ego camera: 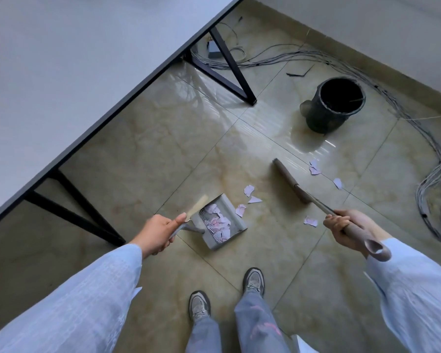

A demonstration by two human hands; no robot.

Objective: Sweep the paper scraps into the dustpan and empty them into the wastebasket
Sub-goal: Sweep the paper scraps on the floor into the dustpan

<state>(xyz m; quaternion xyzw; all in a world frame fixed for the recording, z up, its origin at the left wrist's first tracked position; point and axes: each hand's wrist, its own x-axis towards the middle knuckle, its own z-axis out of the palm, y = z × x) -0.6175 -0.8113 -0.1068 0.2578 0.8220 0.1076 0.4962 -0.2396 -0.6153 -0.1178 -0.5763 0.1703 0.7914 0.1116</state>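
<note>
Tiled floor (143, 138): left hand (156, 231) grips dustpan (220, 222) low w/ mouth facing scraps (250, 193); right hand (341, 226) clasps broom (289, 180) behind them.

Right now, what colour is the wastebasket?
Black wastebasket, clearest in the head view.
</note>
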